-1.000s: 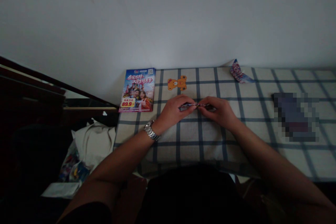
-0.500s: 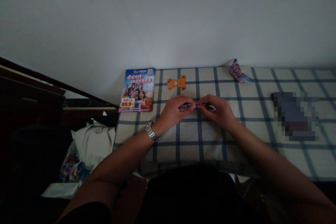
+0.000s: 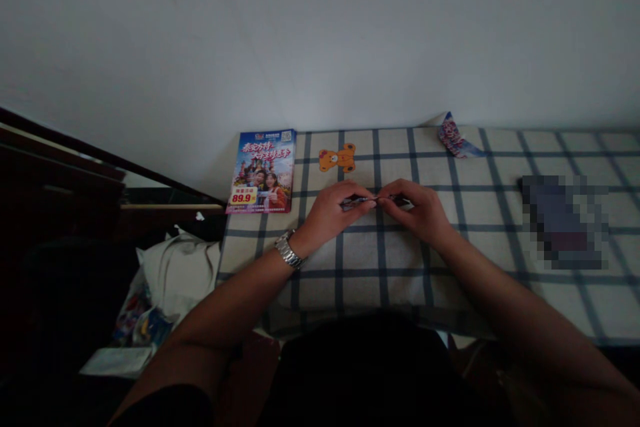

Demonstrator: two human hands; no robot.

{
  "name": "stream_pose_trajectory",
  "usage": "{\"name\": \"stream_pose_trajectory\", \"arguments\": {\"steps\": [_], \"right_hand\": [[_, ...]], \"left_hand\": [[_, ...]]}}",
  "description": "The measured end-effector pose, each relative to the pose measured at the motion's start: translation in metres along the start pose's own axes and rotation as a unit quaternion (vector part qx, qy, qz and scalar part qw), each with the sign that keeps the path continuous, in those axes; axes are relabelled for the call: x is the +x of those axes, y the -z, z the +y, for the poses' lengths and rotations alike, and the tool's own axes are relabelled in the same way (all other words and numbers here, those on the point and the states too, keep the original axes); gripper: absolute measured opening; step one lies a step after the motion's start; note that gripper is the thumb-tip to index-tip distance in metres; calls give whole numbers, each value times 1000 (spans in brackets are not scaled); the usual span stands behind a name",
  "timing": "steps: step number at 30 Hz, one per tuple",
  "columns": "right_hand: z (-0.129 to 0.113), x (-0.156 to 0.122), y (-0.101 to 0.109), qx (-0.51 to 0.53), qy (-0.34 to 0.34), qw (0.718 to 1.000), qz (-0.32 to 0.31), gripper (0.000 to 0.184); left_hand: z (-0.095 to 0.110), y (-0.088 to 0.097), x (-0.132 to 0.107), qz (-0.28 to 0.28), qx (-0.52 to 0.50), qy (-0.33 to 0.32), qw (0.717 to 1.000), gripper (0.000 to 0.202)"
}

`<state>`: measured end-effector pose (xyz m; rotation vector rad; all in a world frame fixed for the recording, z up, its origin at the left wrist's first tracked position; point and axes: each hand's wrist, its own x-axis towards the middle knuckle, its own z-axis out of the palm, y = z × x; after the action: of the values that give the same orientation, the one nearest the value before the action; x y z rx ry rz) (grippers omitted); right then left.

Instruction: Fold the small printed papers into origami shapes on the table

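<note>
- The left hand (image 3: 330, 213) and the right hand (image 3: 417, 210) both pinch one thin strip (image 3: 367, 199); the fingers (image 3: 357, 207) are closed on its two ends.
- The strip runs between the fingertips, low over the checked cloth (image 3: 360, 253).
- A bear sticker (image 3: 339, 157) lies just beyond the fingers, and a flyer (image 3: 263, 172) is farther to their left.

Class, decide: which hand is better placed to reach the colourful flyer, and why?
Left, probably. The left hand lies nearer the flyer, which sits on its side; the right hand would have to cross over. Both pinch the small strip.
</note>
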<state>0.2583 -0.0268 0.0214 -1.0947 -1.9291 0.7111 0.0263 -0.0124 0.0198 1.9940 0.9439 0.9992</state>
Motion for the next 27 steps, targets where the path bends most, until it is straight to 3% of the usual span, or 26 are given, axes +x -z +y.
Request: {"name": "stream_pose_trajectory", "arguments": {"steps": [6,27], "right_hand": [[1,1,5,6,-26,999,30,15],[1,-1,3,15,-45,998,29,16]], "left_hand": [[-5,4,0,19,-17,4,1000,16],[-5,0,1,59,-62,20,996,28]]}}
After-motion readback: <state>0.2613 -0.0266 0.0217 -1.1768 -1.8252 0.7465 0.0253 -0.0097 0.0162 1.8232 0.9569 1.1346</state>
